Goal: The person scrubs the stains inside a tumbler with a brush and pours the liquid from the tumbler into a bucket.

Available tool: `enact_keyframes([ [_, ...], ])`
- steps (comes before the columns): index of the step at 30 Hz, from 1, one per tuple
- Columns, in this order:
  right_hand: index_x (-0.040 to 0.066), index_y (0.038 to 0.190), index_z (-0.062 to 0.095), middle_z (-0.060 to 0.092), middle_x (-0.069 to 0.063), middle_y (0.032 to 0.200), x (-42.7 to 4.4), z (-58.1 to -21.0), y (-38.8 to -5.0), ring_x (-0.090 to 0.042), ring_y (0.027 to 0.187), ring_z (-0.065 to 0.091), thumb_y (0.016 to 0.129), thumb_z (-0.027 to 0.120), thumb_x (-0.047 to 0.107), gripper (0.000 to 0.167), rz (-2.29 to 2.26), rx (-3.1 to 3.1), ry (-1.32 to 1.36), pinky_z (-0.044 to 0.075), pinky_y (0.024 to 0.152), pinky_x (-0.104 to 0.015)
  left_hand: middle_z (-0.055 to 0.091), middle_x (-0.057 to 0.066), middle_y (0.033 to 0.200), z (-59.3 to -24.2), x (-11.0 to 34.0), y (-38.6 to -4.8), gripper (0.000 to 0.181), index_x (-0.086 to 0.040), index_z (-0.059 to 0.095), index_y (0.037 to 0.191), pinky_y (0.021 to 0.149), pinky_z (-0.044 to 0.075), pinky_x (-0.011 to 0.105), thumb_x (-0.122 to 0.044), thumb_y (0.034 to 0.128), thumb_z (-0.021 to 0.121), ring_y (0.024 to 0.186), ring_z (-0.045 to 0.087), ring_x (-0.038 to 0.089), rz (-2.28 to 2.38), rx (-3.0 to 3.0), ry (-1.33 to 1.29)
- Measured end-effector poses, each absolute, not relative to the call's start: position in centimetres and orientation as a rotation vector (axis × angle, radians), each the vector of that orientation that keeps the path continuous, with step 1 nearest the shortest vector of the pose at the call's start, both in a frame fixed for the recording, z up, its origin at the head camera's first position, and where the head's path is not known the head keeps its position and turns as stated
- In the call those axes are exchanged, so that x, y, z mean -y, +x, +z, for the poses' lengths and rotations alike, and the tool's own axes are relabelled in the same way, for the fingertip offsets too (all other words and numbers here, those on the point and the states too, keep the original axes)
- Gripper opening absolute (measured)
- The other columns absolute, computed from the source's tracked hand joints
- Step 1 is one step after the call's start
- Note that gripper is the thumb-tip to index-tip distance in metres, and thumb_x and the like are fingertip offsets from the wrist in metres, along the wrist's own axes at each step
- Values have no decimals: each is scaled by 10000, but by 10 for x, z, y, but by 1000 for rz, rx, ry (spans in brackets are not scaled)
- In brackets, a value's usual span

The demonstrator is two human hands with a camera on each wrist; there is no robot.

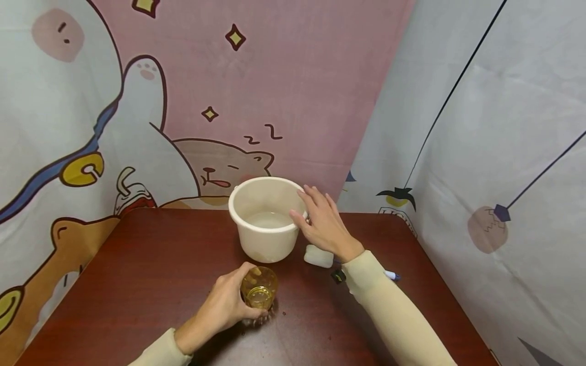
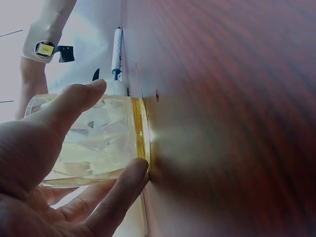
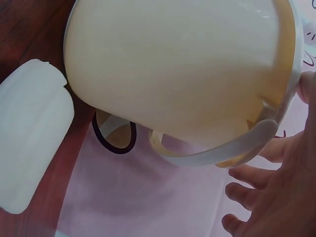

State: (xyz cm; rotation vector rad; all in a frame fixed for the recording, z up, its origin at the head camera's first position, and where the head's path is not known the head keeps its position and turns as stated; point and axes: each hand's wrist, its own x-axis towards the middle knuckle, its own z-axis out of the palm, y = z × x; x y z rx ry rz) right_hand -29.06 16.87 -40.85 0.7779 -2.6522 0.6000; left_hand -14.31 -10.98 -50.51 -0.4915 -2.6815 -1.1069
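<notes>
An amber drinking glass (image 1: 259, 288) stands near the middle of the table, with water around its base. My left hand (image 1: 224, 300) grips it, thumb on one side and fingers on the other; the left wrist view shows the glass (image 2: 98, 138) from the side. Behind it is a cream bucket (image 1: 267, 244) with water at the bottom. At the bucket's right rim is my right hand (image 1: 324, 223), its fingers extended. In the right wrist view the fingers (image 3: 252, 177) lie beside the rim and the curved bucket handle (image 3: 222, 150).
A white sponge head (image 1: 319, 256) lies right of the bucket; a white handle with a blue end (image 1: 391, 275) shows beyond my right forearm. Water drops dot the brown table (image 1: 160, 264). Printed cloth (image 1: 293, 91) hangs behind and on the right.
</notes>
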Motion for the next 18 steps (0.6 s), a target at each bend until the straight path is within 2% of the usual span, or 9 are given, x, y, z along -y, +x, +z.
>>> enact_keyframes([
  [18, 132, 1801, 430, 354, -164, 1910, -156, -402, -299, -405, 1820, 251, 1173, 460, 693, 842, 559, 2731, 713, 143, 1467, -707, 868, -21, 1181, -507, 111, -143, 892, -253, 700, 1304, 915, 701, 392, -241, 565, 1199, 1082, 844, 205, -1082, 2659, -498],
])
